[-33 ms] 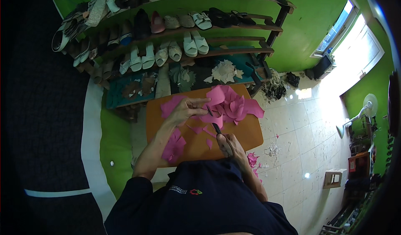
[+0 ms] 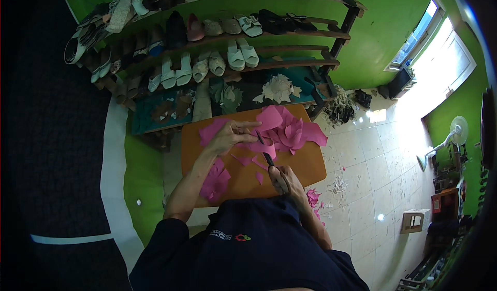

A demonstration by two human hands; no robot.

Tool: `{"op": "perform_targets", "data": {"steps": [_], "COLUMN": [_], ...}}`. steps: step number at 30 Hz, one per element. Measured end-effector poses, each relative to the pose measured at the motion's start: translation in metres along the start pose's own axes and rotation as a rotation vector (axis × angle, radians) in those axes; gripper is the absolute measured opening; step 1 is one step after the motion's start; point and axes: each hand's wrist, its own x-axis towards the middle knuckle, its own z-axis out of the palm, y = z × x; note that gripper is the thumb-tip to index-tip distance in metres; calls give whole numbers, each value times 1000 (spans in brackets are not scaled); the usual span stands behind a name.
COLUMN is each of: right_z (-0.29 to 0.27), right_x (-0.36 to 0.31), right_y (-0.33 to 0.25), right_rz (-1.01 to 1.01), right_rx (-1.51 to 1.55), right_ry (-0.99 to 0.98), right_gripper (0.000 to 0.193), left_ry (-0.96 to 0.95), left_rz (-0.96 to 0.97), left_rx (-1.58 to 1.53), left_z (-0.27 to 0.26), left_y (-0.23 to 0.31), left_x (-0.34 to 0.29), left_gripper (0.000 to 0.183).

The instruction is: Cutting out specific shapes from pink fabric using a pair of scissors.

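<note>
My left hand [image 2: 227, 137] is closed on a pink sheet piece [image 2: 269, 119], holding it above the orange-brown table [image 2: 243, 182]. In my right hand [image 2: 283, 179] is a pair of scissors [image 2: 268, 159] with dark blades. The blades reach up to the held piece, one on each side of its curved lower strip. Beyond my hands lies a heap of cut pink pieces [image 2: 292, 135]. More pink pieces [image 2: 215, 181] are stacked by my left forearm, and a few small pink scraps [image 2: 259, 177] lie between my hands.
Past the table stands a shelf rack [image 2: 290, 66] carrying several shoes and sandals [image 2: 243, 54]. Its low shelf holds pale cut pieces [image 2: 279, 88]. Pink scraps [image 2: 313, 198] litter the tiled floor [image 2: 373, 187] at right. A white fan [image 2: 457, 130] and a small box [image 2: 414, 221] stand farther right.
</note>
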Motion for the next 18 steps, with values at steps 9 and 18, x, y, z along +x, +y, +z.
{"op": "perform_targets", "data": {"steps": [9,18], "right_z": [4,3], "right_x": [10,11], "right_y": [4,5], "right_rz": [10,0], "right_rx": [40,124], "right_ry": [-35,-47], "right_gripper": [65,60], "left_ry": [5,89], "left_rz": [17,56], "left_rx": [48,19], "left_z": [10,19], "left_y": [-3,-2], "left_x": [0,-8], "left_gripper": [58,58]}}
